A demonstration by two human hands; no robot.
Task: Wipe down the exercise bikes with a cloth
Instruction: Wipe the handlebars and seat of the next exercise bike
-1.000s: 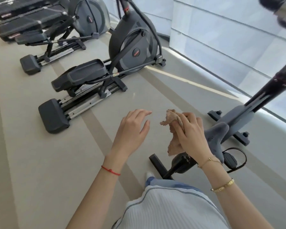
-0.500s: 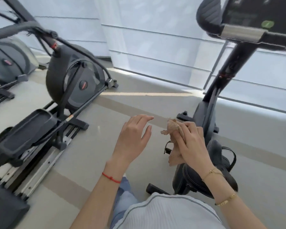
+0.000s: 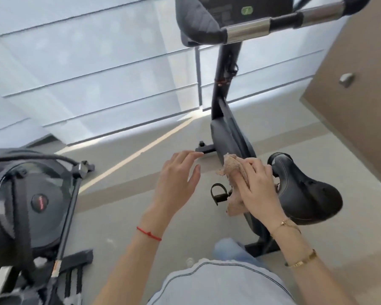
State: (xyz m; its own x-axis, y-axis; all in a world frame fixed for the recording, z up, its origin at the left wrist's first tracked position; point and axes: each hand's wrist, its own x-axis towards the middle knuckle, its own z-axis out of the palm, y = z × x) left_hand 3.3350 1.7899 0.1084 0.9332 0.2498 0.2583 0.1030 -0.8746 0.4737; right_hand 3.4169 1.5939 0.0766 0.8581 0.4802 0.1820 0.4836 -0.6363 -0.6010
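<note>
A black exercise bike (image 3: 228,137) stands in front of me, its saddle (image 3: 306,190) at the right, its handlebar (image 3: 249,31) and console at the top. My right hand (image 3: 260,190) grips a crumpled beige cloth (image 3: 232,170) just left of the saddle's nose, above the pedal (image 3: 218,192). It is unclear whether the cloth touches the saddle. My left hand (image 3: 178,179) hovers beside it with fingers spread and holds nothing.
A black elliptical trainer (image 3: 31,205) fills the lower left, close to my left arm. Frosted window panels (image 3: 97,73) run along the back. A brown wall or door panel (image 3: 356,95) stands at the right. Grey floor (image 3: 119,216) lies between the two machines.
My view has swung right and upward from the ellipticals to the bike, bringing its saddle and handlebar into sight. Both hands keep the same pose, the cloth still in my right hand.
</note>
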